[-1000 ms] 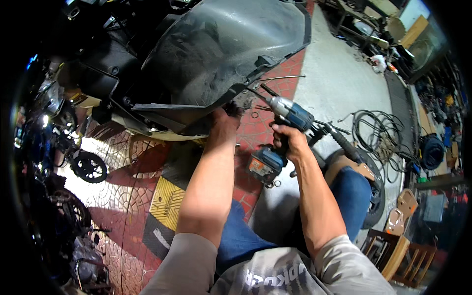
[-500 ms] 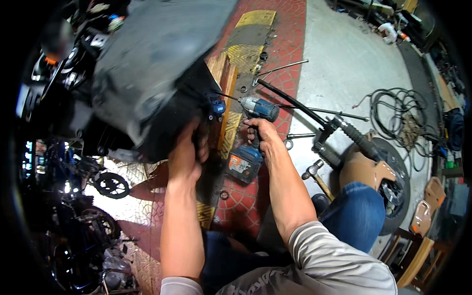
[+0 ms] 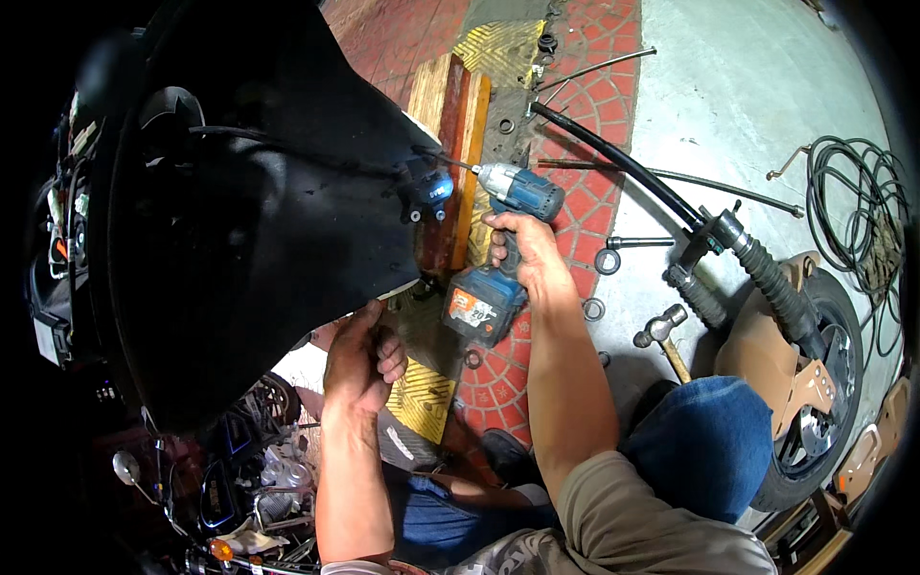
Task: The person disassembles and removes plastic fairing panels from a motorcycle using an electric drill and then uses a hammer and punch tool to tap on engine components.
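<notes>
My right hand is wrapped round the grip of a blue cordless impact driver with a large battery. Its long thin bit points left into a large black body panel, near a blue-lit spot with small fittings. At the panel's lower edge, my left hand has its thumb up against the rim and its fingers curled; whether anything is inside them is hidden. Wooden blocks lie beneath the panel's right side.
A front fork with wheel lies at right beside a hammer, rods, rings and coiled black hose. Motorcycle parts crowd the lower left. My knee is bent at lower right.
The large black part has turned from its scuffed grey face to its dark side. My left hand has shifted along its edge, and my view has moved with it.
</notes>
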Demonstrator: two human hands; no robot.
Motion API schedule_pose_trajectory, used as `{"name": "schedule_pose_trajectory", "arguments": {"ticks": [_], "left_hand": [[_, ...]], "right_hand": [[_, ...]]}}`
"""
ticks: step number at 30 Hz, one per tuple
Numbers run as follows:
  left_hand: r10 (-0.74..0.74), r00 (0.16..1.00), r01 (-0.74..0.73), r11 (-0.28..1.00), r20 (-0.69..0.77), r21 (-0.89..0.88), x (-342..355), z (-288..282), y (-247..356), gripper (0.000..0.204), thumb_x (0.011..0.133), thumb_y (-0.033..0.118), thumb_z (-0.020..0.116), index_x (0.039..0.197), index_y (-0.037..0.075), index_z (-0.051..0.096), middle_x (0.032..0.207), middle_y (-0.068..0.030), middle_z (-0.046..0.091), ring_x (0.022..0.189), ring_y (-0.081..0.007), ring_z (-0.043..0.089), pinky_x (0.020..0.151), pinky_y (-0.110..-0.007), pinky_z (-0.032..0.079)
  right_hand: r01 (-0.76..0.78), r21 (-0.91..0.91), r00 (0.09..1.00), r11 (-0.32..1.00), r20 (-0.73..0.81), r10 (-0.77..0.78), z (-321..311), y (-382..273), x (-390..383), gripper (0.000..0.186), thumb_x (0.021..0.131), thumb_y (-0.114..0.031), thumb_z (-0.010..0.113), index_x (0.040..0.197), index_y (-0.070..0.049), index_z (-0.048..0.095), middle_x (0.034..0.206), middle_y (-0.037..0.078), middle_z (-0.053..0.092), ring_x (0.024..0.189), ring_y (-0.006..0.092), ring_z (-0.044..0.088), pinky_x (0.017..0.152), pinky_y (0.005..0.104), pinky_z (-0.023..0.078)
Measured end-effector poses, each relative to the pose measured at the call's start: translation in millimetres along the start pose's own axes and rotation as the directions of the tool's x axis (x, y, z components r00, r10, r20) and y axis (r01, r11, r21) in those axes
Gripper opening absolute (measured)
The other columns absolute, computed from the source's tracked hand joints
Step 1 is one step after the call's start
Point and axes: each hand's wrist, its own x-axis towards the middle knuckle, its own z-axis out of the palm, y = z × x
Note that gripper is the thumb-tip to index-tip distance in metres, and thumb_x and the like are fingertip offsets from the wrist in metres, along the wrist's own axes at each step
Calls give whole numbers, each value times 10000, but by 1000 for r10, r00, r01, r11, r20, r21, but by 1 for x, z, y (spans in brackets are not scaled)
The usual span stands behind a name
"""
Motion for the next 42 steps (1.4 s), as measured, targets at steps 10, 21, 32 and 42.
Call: {"name": "schedule_pose_trajectory", "arguments": {"ticks": [10,21,32,42], "left_hand": [[59,997,-57,997,59,-45,11,-5,13,236,1024,253,594,898,54,612,607,-32,479,454,-123,392,422,-260,304],[91,988,-85,995,122,-60,18,-18,22,245,1014,253,609,879,48,619,629,-40,520,468,-120,426,432,-249,333],[111,989,-104,992,97,-67,19,-28,29,264,1012,316,609,923,67,623,596,-8,470,463,-106,387,437,-250,295],[98,989,-90,993,108,-80,23,-25,28,274,1003,327,617,913,68,620,592,-5,448,465,-110,373,440,-258,290]], "right_hand": [[4,-47,1000,999,-9,-4,-4,-5,4,109,826,-105,688,917,-47,699,660,12,552,480,131,476,461,284,380],[41,-91,999,995,14,-40,-10,-7,7,116,822,-103,697,918,-40,710,675,11,569,475,122,470,456,283,384],[55,-150,998,987,-24,-59,-7,-13,5,133,825,-90,695,938,-23,717,669,22,575,488,128,481,457,285,380],[13,-338,999,941,-26,-23,-2,-56,4,103,823,-122,739,815,-50,666,641,18,539,470,140,468,433,311,385]]}}
